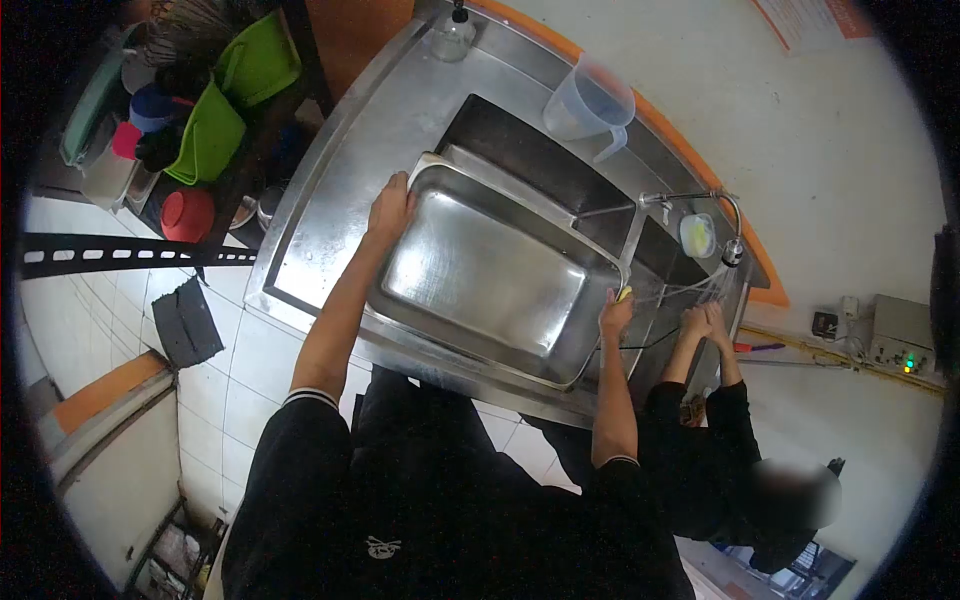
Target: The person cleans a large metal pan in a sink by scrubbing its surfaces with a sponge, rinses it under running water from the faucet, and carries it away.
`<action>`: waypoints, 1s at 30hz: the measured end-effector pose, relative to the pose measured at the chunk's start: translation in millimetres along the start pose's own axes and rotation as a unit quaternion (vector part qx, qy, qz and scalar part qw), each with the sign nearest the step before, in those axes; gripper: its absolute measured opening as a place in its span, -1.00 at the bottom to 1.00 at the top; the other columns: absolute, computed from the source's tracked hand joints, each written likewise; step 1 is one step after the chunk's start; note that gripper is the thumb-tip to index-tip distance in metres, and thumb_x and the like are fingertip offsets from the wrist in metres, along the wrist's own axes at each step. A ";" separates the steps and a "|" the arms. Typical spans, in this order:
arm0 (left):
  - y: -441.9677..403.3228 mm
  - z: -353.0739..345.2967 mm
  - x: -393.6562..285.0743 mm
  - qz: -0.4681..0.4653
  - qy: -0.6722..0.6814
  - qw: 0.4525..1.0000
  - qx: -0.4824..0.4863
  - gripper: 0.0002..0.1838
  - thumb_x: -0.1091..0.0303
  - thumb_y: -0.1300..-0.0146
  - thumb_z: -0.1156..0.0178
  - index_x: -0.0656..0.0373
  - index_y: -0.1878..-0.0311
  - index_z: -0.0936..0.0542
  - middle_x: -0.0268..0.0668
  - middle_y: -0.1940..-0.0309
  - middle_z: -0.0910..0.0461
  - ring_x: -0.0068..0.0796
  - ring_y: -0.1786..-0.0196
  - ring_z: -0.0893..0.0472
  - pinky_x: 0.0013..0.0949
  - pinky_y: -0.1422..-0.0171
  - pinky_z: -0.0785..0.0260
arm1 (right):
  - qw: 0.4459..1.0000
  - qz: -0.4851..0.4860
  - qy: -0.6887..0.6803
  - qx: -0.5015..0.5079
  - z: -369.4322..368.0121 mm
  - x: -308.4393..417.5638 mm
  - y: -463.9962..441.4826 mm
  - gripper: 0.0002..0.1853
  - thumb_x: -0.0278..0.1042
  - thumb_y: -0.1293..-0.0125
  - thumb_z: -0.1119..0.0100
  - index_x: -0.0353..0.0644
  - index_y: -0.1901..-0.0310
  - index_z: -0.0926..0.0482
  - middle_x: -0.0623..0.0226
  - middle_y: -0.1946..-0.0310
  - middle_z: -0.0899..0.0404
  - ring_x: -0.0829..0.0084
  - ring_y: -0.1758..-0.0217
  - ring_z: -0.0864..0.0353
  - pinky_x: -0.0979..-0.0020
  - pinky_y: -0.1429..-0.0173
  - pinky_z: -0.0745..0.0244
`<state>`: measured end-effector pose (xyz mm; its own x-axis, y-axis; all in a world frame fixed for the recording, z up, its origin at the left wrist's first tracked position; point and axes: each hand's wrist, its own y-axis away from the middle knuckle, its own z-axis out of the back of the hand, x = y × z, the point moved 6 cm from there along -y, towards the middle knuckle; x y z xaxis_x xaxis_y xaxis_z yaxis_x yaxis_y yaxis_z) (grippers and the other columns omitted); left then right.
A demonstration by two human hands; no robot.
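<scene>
A large rectangular steel pan (470, 262) rests tilted across the sink, its inside wet and shiny. My left hand (392, 208) grips the pan's left rim, fingers closed over the edge. At the pan's right rim, my right hand (616, 316) is closed around a small yellow sponge (625, 294); most of the sponge is hidden by the fingers. The sponge lies against or very close to the rim.
A clear measuring jug (588, 100), a soap bottle (453, 38) and a small tub (697, 236) stand along the steel counter (340, 190). Beside me at right, a co-worker's hands (705, 322) are together under the faucet (735, 245). Green bins (210, 135) sit on the left shelf.
</scene>
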<state>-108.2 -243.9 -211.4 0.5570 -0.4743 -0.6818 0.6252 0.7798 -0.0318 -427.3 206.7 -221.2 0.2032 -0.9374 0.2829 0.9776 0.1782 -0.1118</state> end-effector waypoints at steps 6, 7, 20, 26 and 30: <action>-2.8 -6.0 6.3 -0.028 0.022 0.999 -0.020 -0.73 0.45 -0.15 -0.06 0.30 0.09 -0.32 0.16 0.22 -0.48 0.17 0.16 -0.52 0.01 0.10 -0.39 | 0.984 0.038 0.053 -0.167 51.4 49.2 11.2 -0.70 -0.26 -0.25 -0.13 -0.29 0.14 -0.35 -0.05 0.31 -0.38 -0.02 0.23 -0.44 0.07 0.19 -0.32; -5.8 -5.4 7.5 -0.026 0.023 0.999 -0.018 -0.73 0.45 -0.15 -0.06 0.30 0.09 -0.32 0.16 0.22 -0.48 0.17 0.16 -0.52 0.01 0.10 -0.39 | 0.974 0.094 0.066 -0.193 55.6 62.4 15.1 -0.74 -0.31 -0.25 -0.10 -0.28 0.13 -0.34 -0.04 0.33 -0.36 0.01 0.23 -0.43 0.09 0.19 -0.31; -20.6 7.1 16.6 -0.116 -0.046 0.992 -0.025 -0.76 0.20 0.07 -0.24 0.18 0.42 -0.54 -0.23 0.43 -0.47 -0.17 0.22 -0.42 -0.18 0.09 -0.25 | 0.852 0.434 0.236 0.173 -79.2 30.8 104.8 -0.78 -0.39 -0.16 -0.04 -0.26 0.18 -0.54 0.00 0.19 -0.54 0.13 0.05 -0.47 0.20 0.07 -0.42; -23.3 10.8 16.0 -0.104 -0.048 0.993 -0.012 -0.75 0.16 0.04 -0.23 0.15 0.43 -0.54 -0.27 0.46 -0.44 -0.23 0.23 -0.41 -0.21 0.08 -0.25 | 0.725 0.493 0.354 0.325 -96.4 -17.4 163.0 -0.80 -0.28 -0.17 -0.02 -0.11 0.31 -0.64 0.27 0.24 -0.62 0.19 0.10 -0.54 0.13 0.04 -0.39; -20.9 11.5 16.5 -0.121 -0.054 0.991 -0.032 -0.74 0.15 0.01 -0.21 0.16 0.46 -0.52 -0.25 0.49 -0.41 -0.21 0.27 -0.40 -0.19 0.12 -0.27 | 0.757 0.436 0.397 0.282 -83.6 34.6 113.8 -0.80 -0.28 -0.16 0.00 -0.05 0.33 -0.64 0.19 0.15 -0.57 0.23 -0.13 -0.40 0.22 -0.15 -0.26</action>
<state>-105.8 -272.7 -213.6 0.4536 -0.6885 -0.5660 0.7134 0.6611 -0.2324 -313.6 169.5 -303.8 0.9064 -0.2342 -0.3516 0.4042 0.7223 0.5611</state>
